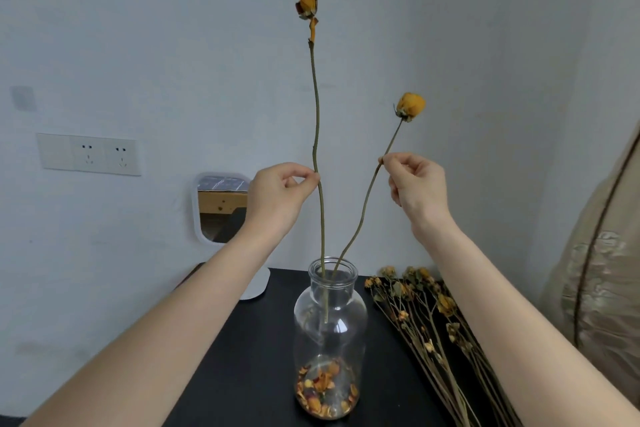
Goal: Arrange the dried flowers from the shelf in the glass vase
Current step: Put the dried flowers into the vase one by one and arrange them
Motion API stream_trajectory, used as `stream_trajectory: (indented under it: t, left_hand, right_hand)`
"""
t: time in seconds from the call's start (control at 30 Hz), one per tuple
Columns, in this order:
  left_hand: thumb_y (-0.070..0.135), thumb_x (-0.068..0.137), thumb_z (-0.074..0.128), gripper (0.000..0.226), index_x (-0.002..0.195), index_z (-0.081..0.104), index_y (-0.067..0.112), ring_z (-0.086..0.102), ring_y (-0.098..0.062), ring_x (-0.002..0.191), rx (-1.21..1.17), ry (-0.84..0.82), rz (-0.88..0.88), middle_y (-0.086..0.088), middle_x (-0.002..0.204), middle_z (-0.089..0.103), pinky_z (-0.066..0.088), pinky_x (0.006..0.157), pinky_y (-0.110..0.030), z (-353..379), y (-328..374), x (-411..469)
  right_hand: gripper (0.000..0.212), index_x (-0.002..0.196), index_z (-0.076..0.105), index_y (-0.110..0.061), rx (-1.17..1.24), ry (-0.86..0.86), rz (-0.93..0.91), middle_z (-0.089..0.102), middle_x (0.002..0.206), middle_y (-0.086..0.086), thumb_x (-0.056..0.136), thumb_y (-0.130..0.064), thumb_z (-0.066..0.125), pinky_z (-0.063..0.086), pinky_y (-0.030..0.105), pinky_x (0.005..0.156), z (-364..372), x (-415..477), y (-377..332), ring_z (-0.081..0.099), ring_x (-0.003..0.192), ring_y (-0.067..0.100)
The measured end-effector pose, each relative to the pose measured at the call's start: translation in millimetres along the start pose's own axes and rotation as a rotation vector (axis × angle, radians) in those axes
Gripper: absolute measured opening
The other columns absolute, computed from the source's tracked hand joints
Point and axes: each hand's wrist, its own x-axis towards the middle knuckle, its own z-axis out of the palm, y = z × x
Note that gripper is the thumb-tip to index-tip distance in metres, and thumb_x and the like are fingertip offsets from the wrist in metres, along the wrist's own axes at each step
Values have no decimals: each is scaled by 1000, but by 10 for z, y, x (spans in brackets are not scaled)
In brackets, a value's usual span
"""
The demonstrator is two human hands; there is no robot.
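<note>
A clear glass vase [330, 329] stands on the black shelf top [249, 350], with loose dried petals [325, 388] at its bottom. Two dried yellow roses have their stem ends inside its neck. My left hand [280, 194] pinches the stem of the tall rose [307, 5], which stands nearly upright. My right hand [417, 184] pinches the stem of the shorter rose [411, 106], which leans to the right. The tall stem's end hangs midway down inside the vase.
A bundle of dried flowers [426, 319] lies on the shelf top right of the vase. A small white mirror [221, 208] stands at the back left against the wall. Wall sockets [90, 154] sit at the left. Beige fabric [602, 270] hangs at the right edge.
</note>
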Motion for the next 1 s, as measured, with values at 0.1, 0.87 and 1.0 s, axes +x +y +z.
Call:
stream_trajectory:
  t: [0.1,0.87,1.0]
  left_hand:
    - [26,82,68,6,76,70,27,46,0,49,-6,-81,-67,21,40,49,35,51,-6,48,-151,-146]
    - [27,80,70,8,72,72,25,60,-7,73,-43,-138,-317,6,72,69,40,61,-17,30,-543,-666]
    - [25,84,65,4,80,67,25,49,-4,51,-128,-89,-380,16,48,56,36,51,-17,52,-606,-776]
  right_hand:
    - [18,76,64,-14,-15,-32,24,36,34,-13,92,-13,55,29,12,37,14,-102,98,32,34,2]
    - [14,90,71,-9,-256,-119,102,46,47,-5,87,-20,62,33,20,50,97,-514,625,37,39,3]
    - [10,81,71,-15,-373,-193,80,50,51,-3,86,-20,64,39,20,54,89,-632,680,41,47,8]
